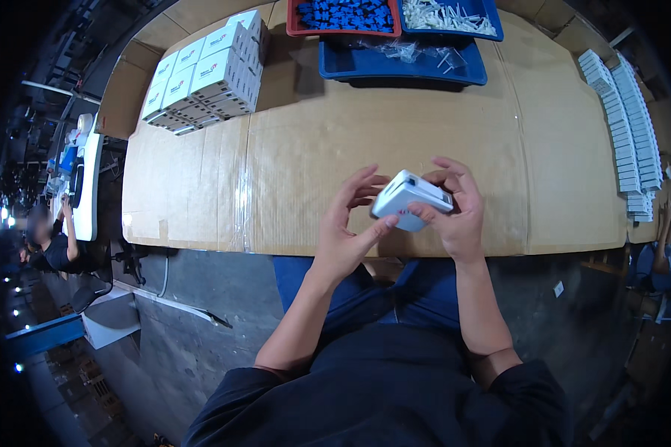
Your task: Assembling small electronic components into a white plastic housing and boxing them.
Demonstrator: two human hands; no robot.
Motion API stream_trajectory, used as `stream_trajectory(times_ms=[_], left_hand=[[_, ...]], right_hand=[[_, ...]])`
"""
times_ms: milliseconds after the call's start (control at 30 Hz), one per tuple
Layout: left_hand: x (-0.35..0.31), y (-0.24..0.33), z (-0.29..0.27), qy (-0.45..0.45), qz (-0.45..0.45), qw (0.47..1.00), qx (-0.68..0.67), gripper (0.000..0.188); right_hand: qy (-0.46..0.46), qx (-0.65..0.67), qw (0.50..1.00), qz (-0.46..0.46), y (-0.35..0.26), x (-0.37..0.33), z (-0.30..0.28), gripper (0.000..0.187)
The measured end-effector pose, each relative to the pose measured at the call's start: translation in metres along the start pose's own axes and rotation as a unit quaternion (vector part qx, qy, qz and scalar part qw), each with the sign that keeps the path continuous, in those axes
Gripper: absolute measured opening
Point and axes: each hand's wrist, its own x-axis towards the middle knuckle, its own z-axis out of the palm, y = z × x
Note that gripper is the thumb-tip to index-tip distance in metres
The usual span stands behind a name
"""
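A small white box [404, 201] with rounded edges and a dark slot along its top is held up, tilted, above the near edge of the cardboard-covered table. My right hand [461, 216] grips its right side, the thumb laid across the front face and the index finger lifted off. On the other side my left hand [348, 220] curls about the box's left end. The left thumb tip presses the lower edge, while the left fingers are partly hidden behind the box.
White boxes [194, 78] are stacked at the far left. At the back stand a red bin [343, 33] of blue parts, a blue bin [498, 22] of white parts and another blue tray [402, 73]. Rows of white pieces [619, 134] line the right edge. Another person [56, 242] sits far left.
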Motion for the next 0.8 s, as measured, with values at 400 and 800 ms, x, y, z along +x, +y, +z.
stream_trajectory(times_ms=[400,800], left_hand=[[-0.002,0.004,0.007,0.015,0.019,0.997,-0.071,0.035],[-0.003,0.009,0.001,-0.023,0.064,0.998,0.008,0.033]], right_hand=[[-0.097,0.057,0.993,-0.032,-0.003,0.002,-0.010,0.035],[-0.119,-0.037,0.991,-0.050,-0.014,-0.005,-0.014,0.033]])
